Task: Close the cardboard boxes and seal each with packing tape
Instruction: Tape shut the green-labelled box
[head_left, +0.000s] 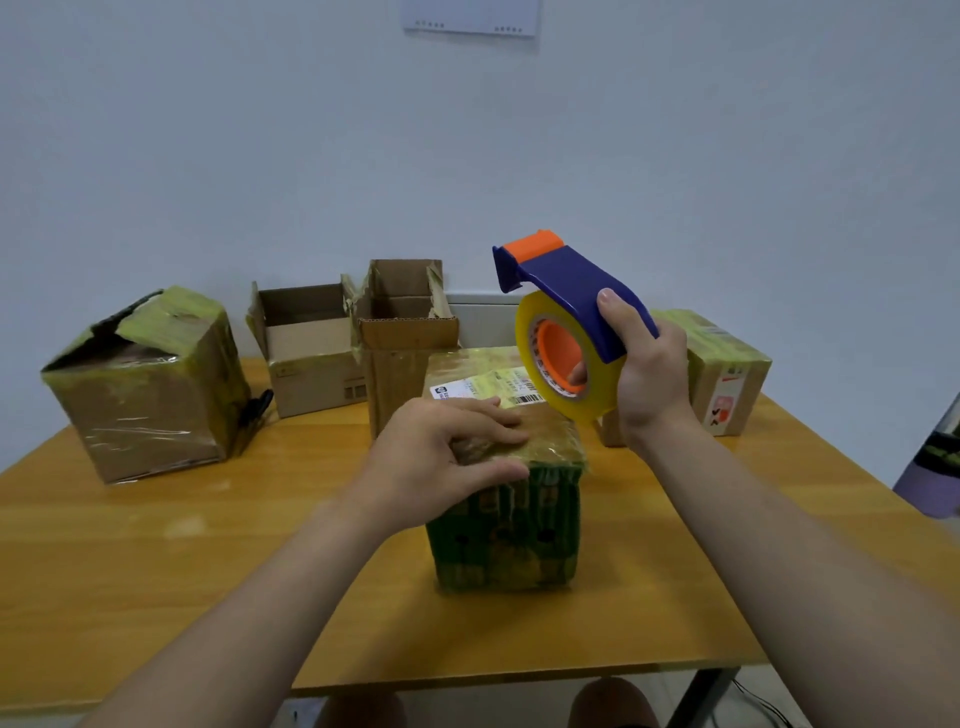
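So here's where I'm at: my left hand (447, 447) lies fairly flat on top of the box in front of me (509, 519), which sits mid-table. My fingers stretch across the lid and my thumb runs along the front edge, pressing it down. My right hand (644, 374) is wrapped tight around the tape dispenser (576, 291), held up in the air just above the far right corner of that box, with the yellow tape roll (566, 364) facing me. This box looks closed and covered in tape, so I'd call it done or near enough. The left box (150, 384) and the right box (727, 364) look taped too, though the left one's top is crumpled. At the back of the table (208, 571), the wide open box (306, 353) and the tall open box (405, 332) have their flaps up, so those two are what's left, I reckon.
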